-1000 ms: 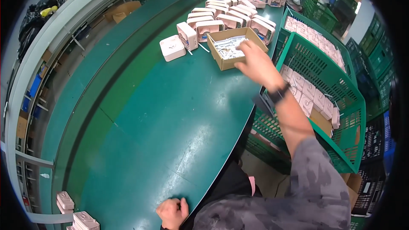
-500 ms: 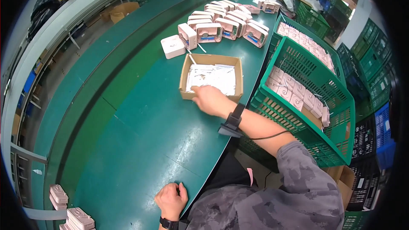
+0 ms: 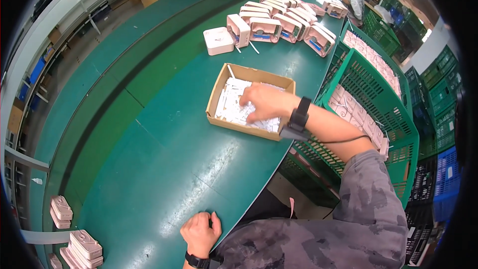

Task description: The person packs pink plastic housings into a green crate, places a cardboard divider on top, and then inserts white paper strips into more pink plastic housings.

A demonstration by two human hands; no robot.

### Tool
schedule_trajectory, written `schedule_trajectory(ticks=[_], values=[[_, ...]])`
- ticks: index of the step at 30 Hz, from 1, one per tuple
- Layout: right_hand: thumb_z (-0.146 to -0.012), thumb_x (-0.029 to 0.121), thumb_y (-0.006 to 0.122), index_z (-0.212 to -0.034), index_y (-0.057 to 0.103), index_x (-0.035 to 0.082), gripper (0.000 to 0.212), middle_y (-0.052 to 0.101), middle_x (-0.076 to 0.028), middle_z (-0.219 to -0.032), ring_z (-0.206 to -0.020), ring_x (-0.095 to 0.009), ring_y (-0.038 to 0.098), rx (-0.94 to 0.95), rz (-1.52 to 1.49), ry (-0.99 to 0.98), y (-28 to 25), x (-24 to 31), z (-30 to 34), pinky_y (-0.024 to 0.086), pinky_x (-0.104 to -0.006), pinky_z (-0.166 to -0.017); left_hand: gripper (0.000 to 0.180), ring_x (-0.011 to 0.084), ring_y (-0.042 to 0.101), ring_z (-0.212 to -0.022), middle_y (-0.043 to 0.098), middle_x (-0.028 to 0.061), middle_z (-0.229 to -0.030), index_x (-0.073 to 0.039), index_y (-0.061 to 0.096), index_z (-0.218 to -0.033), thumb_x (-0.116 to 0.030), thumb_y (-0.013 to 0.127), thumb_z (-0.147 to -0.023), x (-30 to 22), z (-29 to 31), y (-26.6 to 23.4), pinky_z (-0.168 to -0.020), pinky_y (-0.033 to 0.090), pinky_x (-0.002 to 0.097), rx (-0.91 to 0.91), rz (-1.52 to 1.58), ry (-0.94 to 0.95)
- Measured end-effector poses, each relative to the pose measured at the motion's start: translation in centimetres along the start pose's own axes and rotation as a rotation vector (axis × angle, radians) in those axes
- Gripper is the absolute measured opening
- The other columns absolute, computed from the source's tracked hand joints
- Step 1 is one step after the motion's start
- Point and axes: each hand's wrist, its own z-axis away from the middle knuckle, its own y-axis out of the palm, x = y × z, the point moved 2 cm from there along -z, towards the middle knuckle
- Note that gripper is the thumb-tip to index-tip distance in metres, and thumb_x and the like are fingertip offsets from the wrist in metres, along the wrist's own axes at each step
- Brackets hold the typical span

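Note:
My right hand (image 3: 266, 103) reaches into a cardboard box (image 3: 244, 130) on the green tabletop. Its fingers are apart and bent down over a heap of small white strip-like pieces (image 3: 231, 102); none is visibly gripped. On the table near my body rests my left hand (image 3: 200, 233), curled into a fist with nothing showing in it. Beyond the box lies a pale pink square case (image 3: 218, 41), flat side up. Beside it, several open pink cases (image 3: 265, 29) stand on edge in rows, some showing blue and metal parts inside.
Right of the table stand green crates (image 3: 381, 94) filled with pale pink cases. More pink cases are stacked (image 3: 85, 248) at the near left. A raised rim (image 3: 124, 89) curves along the table's far left. People (image 3: 354, 2) sit farther along the table.
My right hand has moved from the box's near edge in over the white pieces, its fingers spreading. The box appears slightly turned. The whole view has shifted; my left hand stays put.

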Motion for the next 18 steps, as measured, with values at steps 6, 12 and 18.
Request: schedule_trajectory(ticks=[6, 12, 18], values=[[-0.07, 0.024, 0.073, -0.097, 0.068, -0.002, 0.037, 0.059, -0.017, -0.101, -0.102, -0.033, 0.054, -0.036, 0.187, -0.002, 1.9, 1.6, -1.6, 0.049, -0.0404, -0.087, 0.021, 0.0237, 0.051, -0.044, 0.05, 0.0041, -0.052, -0.01, 0.053, -0.065, -0.011, 0.073, -0.07, -0.1, -0.3, -0.1, -0.043, 0.039, 0.0334, 0.03, 0.012, -0.005], [-0.071, 0.023, 0.072, -0.089, 0.068, -0.003, 0.032, 0.058, -0.018, -0.102, -0.101, -0.033, 0.053, 0.105, 0.288, -0.061, 2.6, 2.5, -2.7, 0.049, -0.0415, -0.085, 0.016, 0.0096, 0.049, -0.048, 0.053, -0.0003, -0.058, -0.006, 0.058, -0.075, -0.008, 0.074, -0.078, 0.9, -3.0, -1.4, -0.046, 0.038, 0.0249, 0.267, 0.402, -0.331], [-0.075, 0.023, 0.069, -0.089, 0.067, -0.004, 0.03, 0.059, -0.018, -0.097, -0.096, -0.031, 0.057, 0.061, 0.146, -0.08, 3.3, -0.6, -3.5, 0.049, -0.0409, -0.083, 0.009, 0.0027, 0.047, -0.057, 0.056, -0.0022, -0.067, -0.002, 0.061, -0.086, -0.004, 0.07, -0.086, -1.2, -6.5, -0.4, -0.052, 0.036, 0.0184, 0.224, 1.083, -0.587]])
